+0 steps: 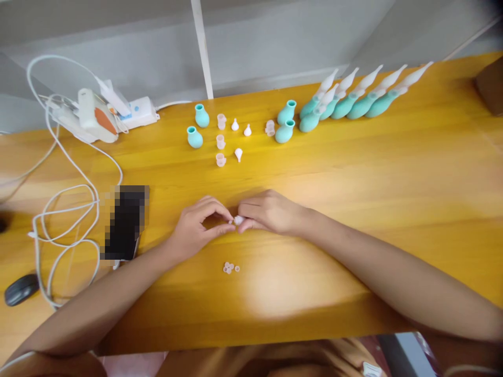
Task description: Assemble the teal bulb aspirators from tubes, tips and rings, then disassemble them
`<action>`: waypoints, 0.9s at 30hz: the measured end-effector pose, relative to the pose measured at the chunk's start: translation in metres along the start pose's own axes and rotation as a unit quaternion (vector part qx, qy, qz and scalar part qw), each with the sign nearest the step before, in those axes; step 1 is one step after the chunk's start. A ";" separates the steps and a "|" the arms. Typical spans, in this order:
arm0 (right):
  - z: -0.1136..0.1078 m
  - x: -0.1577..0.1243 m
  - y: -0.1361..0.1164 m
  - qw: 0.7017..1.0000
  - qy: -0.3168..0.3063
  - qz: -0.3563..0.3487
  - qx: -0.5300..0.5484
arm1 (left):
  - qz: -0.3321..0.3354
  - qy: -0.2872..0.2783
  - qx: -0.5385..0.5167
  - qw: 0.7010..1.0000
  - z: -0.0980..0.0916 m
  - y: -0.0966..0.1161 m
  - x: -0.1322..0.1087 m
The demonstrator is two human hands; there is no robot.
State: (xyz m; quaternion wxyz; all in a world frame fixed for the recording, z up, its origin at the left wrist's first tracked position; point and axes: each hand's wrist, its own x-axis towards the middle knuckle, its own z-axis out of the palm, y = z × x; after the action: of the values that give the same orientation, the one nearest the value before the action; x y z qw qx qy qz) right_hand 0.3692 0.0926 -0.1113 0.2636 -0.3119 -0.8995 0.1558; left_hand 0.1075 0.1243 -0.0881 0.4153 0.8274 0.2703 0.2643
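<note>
wooden desk: beyond the small rings, right hand grips a white piece, left hand apparently pinches a tiny part at its end; best kept coaxial, pressure light.

Left hand and right hand are bare, as are both forearms. Brown, folded cloth, apparently clothing, shows blurred below; small white patch toward its right.

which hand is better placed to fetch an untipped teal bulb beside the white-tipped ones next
Probably the right hand: it is nearer those untipped teal bulbs than the left hand is, though it holds a small white piece.
</note>
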 end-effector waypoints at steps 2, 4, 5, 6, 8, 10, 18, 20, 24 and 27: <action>-0.003 -0.001 0.005 1.000 0.009 0.021 0.009 | 0.026 0.004 0.057 0.998 0.000 -0.001 0.000; -0.007 -0.002 0.011 0.997 0.034 0.061 0.030 | 0.038 -0.006 0.109 0.993 0.001 0.000 0.000; -0.009 -0.002 0.014 0.994 0.052 0.085 0.044 | 0.040 -0.016 0.127 0.991 0.001 0.000 0.000; -0.011 -0.001 0.017 0.990 0.074 0.106 0.059 | 0.042 -0.027 0.138 0.989 0.002 0.000 0.000; -0.012 0.000 0.020 0.981 0.113 0.133 0.084 | 0.046 -0.044 0.149 0.987 0.004 0.000 -0.001; -0.013 0.001 0.022 0.977 0.134 0.133 0.103 | 0.043 -0.056 0.150 0.986 0.004 0.000 -0.002; -0.013 0.004 0.022 0.977 0.136 0.134 0.099 | -0.012 0.007 0.128 0.992 -0.009 0.000 0.006; -0.011 0.003 0.020 0.980 0.119 0.151 0.046 | -0.019 0.031 0.158 0.987 -0.013 -0.003 0.010; -0.008 0.004 0.012 0.985 0.018 0.127 -0.117 | -0.023 0.023 0.211 0.977 -0.018 -0.011 0.015; -0.009 0.004 0.008 0.976 -0.031 0.119 -0.182 | -0.021 0.007 0.236 0.971 -0.018 -0.014 0.016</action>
State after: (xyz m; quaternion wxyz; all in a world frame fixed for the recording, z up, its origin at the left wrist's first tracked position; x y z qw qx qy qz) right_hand 0.3755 0.1028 -0.1059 0.1536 -0.4546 -0.8768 0.0295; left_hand 0.1039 0.1515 -0.0867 0.2116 0.8943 0.3456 0.1899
